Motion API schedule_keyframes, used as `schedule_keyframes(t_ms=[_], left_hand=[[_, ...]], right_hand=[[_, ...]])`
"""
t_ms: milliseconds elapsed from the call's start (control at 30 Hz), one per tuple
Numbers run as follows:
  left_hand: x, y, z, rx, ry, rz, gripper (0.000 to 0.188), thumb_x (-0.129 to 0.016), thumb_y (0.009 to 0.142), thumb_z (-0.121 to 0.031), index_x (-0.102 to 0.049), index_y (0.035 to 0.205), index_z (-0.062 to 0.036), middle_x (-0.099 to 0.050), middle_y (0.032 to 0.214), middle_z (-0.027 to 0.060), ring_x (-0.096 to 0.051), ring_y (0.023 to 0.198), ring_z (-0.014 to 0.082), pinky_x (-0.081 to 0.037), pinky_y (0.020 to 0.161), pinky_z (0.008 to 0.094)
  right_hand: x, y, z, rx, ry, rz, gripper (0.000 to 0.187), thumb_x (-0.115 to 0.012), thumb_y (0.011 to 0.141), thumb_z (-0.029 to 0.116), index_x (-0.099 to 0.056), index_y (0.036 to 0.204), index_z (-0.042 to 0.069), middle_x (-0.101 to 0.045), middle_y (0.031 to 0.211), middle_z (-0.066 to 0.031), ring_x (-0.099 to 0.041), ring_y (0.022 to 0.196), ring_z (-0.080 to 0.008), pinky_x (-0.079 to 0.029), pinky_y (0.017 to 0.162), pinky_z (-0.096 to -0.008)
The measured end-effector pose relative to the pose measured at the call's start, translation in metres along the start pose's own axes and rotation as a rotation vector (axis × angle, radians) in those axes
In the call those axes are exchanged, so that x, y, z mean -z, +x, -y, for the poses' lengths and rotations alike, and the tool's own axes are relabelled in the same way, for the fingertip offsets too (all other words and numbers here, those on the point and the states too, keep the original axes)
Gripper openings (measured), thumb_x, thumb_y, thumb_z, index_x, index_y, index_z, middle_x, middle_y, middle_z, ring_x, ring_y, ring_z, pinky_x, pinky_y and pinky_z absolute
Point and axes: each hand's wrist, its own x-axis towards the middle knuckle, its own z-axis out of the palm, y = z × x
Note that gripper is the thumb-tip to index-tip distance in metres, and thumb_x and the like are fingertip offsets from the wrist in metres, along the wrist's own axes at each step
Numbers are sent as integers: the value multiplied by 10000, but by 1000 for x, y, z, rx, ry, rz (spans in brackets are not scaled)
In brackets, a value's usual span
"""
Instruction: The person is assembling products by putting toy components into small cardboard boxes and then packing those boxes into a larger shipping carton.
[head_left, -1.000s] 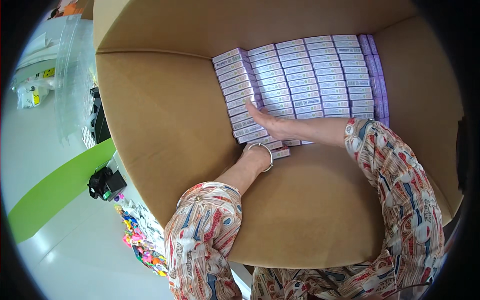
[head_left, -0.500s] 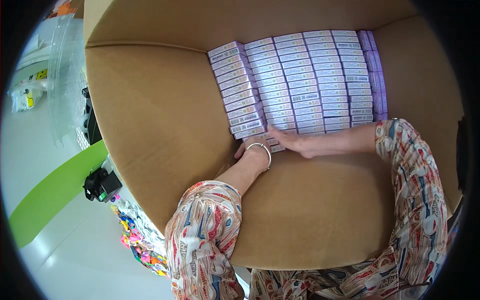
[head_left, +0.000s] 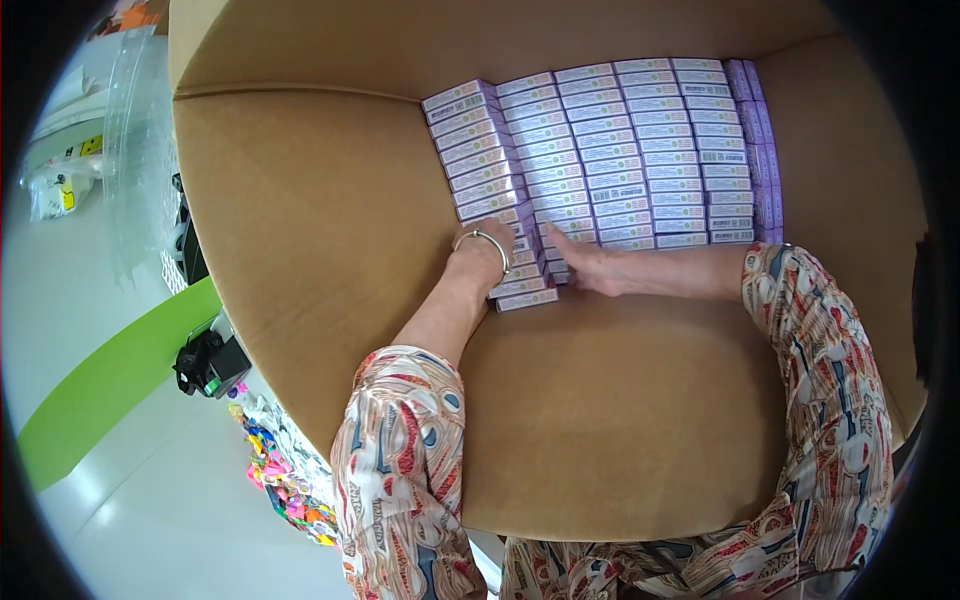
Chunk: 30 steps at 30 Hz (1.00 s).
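Note:
Small flat white-and-purple boxes (head_left: 620,165) lie packed in neat columns inside a large brown cardboard carton (head_left: 630,420). My left hand (head_left: 487,243), with a bangle at the wrist, reaches over the leftmost column and touches its boxes; its fingers are mostly hidden. Below that hand, the near end box (head_left: 527,300) of this column sticks out toward me. My right hand (head_left: 592,268) rests against the near ends of the second and third columns. Its thumb is stretched out and it holds nothing visible.
High carton walls surround the boxes, with the left wall (head_left: 310,230) close to my left arm. Along the right side, more purple boxes (head_left: 760,150) stand on edge. Outside the carton, a colourful pile (head_left: 285,470) and a black bag (head_left: 200,362) lie to the left.
My left hand has moved up and slightly left, from the near corner onto the leftmost column. More boxes now show at that column's near end. The right hand has shifted only slightly.

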Motion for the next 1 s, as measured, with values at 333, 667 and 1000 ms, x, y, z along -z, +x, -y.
schedule_keyframes(t_ms=[333, 667, 1000], left_hand=[[-9, 12, 10, -13, -21, 66, 270, -550, 886, -90, -660, 1120, -14, -631, 1178, 197, -629, 1079, 312, -534, 887, 387], [-15, 15, 6, 46, -26, -137, 427, -571, 876, -109, -462, 1265, 33, -509, 1250, 279, -524, 1206, 361, -481, 967, 413], [35, 12, 22, 10, -119, 126, 326, -528, 810, -59, -620, 1100, 59, -627, 1153, 238, -616, 1079, 369, -527, 870, 458]], right_hand=[[1, 3, 19, -61, -657, -328, 649, -349, 998, 467, -246, 1482, 48, -333, 1486, -193, -300, 1379, -310, -265, 1130, -405], [29, 24, -4, 931, -1789, -280, 417, -544, 867, 109, -490, 1242, -66, -282, 1454, -203, -462, 1163, -339, -413, 1008, -408], [11, -29, -12, 245, -1466, -141, 507, -562, 891, 423, -590, 1071, -50, -605, 979, -245, -609, 897, -376, -484, 789, -447]])
